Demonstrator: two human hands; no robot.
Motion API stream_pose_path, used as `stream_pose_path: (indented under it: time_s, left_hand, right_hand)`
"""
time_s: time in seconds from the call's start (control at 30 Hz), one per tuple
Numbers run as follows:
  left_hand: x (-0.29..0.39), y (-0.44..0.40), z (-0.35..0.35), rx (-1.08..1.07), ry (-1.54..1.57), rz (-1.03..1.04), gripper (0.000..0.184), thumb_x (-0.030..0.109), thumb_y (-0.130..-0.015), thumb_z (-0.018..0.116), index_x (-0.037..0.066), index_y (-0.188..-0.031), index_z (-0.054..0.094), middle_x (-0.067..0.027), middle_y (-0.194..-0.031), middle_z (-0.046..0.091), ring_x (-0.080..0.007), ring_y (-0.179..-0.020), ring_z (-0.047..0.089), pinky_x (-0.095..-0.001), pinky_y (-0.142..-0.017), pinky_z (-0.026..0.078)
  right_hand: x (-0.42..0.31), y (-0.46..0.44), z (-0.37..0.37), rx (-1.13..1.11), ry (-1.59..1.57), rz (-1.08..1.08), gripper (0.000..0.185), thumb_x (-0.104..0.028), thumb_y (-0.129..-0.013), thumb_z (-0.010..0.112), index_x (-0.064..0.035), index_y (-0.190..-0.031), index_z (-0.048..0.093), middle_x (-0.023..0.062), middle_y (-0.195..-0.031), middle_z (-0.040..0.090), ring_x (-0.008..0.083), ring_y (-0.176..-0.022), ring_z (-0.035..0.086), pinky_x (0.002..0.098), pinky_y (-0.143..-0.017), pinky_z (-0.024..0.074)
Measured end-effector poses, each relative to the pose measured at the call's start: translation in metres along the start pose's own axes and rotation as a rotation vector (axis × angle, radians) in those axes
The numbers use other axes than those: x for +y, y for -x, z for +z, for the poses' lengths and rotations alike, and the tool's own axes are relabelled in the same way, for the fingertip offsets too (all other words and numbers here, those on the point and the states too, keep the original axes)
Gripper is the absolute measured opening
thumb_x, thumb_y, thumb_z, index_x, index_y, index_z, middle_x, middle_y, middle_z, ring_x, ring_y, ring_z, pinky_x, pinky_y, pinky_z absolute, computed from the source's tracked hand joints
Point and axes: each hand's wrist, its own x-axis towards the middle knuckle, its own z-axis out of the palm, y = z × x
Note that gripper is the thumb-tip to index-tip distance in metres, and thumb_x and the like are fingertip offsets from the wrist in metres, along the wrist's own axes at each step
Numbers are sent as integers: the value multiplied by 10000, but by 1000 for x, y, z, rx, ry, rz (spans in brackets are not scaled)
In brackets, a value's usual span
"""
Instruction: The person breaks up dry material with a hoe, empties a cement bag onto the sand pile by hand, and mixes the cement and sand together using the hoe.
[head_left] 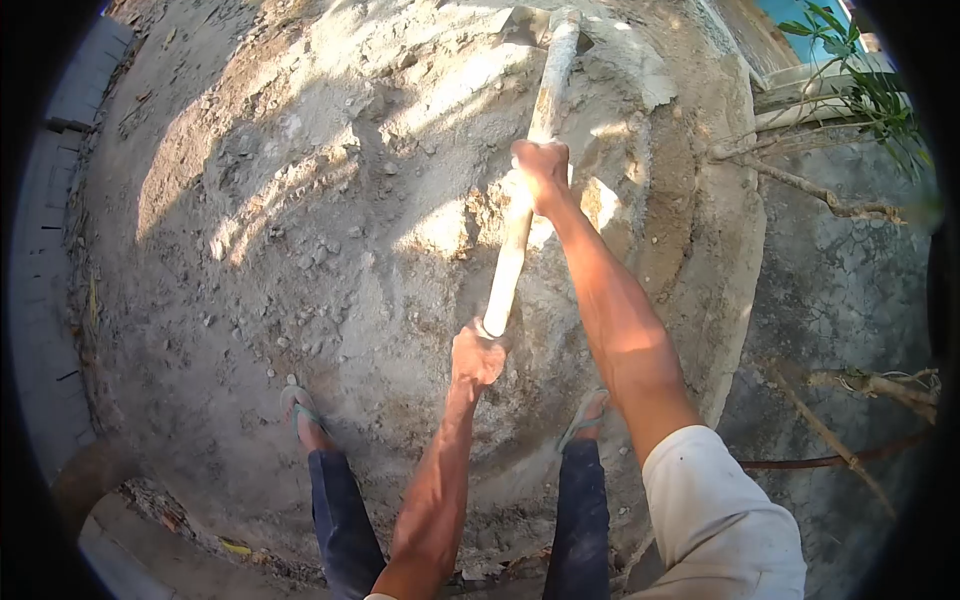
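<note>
A long pale wooden handle (512, 255) runs from the lower middle up to the top of the view. My left hand (478, 356) is closed round its lower end. Further up the same handle, my right hand (542, 172) is wrapped round it, with the arm stretched forward. At the far end, a metal tool head (522, 27) rests at the loose grey soil (330, 240); its full shape cannot be made out.
My sandalled feet (305, 415) stand apart on the soil. A rough concrete slab (840, 280) lies on the right, with cut branches (825, 430) and a leafy plant (885, 110). Grey blockwork (45, 290) borders the left side.
</note>
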Motion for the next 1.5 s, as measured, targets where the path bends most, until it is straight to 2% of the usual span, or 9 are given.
stream_pose_path:
  time_s: [0.2, 0.27, 0.6, 0.9, 1.07, 1.17, 1.3, 1.4, 1.5]
  left_hand:
    - [-76, 20, 43, -66, 1112, -134, 387, 128, -784, 755, -47, -1114, 654, -97, -838, 695, -134, -776, 631, -334, -679, 528]
    - [-32, 68, 24, -14, 185, -101, 372, 125, -784, 727, -52, -1102, 648, -86, -797, 673, -126, -758, 622, -330, -644, 518]
    - [-74, 318, 28, -76, -188, -414, 508, 342, -796, 727, -8, -1159, 663, -304, -960, 714, -452, -975, 701, -499, -842, 539]
    - [-246, 545, 76, -416, -170, -714, 500, 316, -776, 768, 38, -1180, 672, -261, -995, 728, -452, -982, 702, -511, -840, 553]
    - [-278, 595, 93, -251, -181, -451, 482, 284, -819, 756, 8, -1199, 647, -262, -1023, 708, -450, -969, 684, -521, -804, 542]
    - [-244, 511, 93, -348, -363, -586, 399, 253, -761, 765, 17, -1067, 665, -237, -913, 713, -465, -902, 694, -522, -796, 554]
    - [-68, 283, 97, -62, -265, -119, 352, 267, -817, 802, 24, -967, 596, -267, -863, 694, -497, -869, 677, -528, -733, 537]
    - [51, 140, 97, -209, -30, 105, 477, 323, -844, 815, -5, -1164, 683, -207, -911, 738, -263, -837, 736, -399, -768, 555]
    - [128, 45, 117, -154, 99, 243, 471, 319, -828, 835, -33, -1108, 694, -131, -876, 738, -181, -776, 676, -374, -739, 547]
  right_hand:
    - [78, -9, -25, -184, -102, -123, 305, -111, -798, 627, -26, -531, 507, 68, -509, 506, 204, -456, 585, 404, -441, 475]
    - [85, 5, -29, -128, 285, -12, 257, -113, -796, 615, 8, -582, 540, 101, -509, 518, 231, -442, 588, 402, -454, 493]
    - [183, 241, -103, -86, 89, 485, 166, -82, -866, 659, -45, -766, 532, 33, -597, 490, 178, -463, 535, 380, -396, 439]
    - [234, 502, -195, -58, -206, 698, 131, -53, -939, 648, -28, -957, 521, 47, -696, 546, 154, -493, 522, 352, -439, 435]
    - [238, 561, -214, -156, -27, 794, 186, -47, -902, 721, -11, -976, 554, 59, -687, 589, 155, -505, 561, 342, -455, 452]
    - [174, 495, -218, -34, -207, 664, 172, -32, -891, 714, -13, -905, 544, 52, -674, 579, 147, -497, 565, 327, -460, 465]
    - [44, 305, -221, -71, -270, 165, 176, 16, -900, 654, -37, -967, 500, 10, -650, 491, 123, -456, 512, 321, -434, 473]
    - [-52, 161, -225, -16, -191, -155, 216, -39, -921, 614, -69, -730, 518, -10, -604, 448, 108, -442, 496, 297, -410, 454]
    - [-105, 35, -224, 66, -110, -357, 272, -71, -857, 618, 78, -1050, 498, 57, -683, 519, 146, -476, 528, 331, -413, 490]
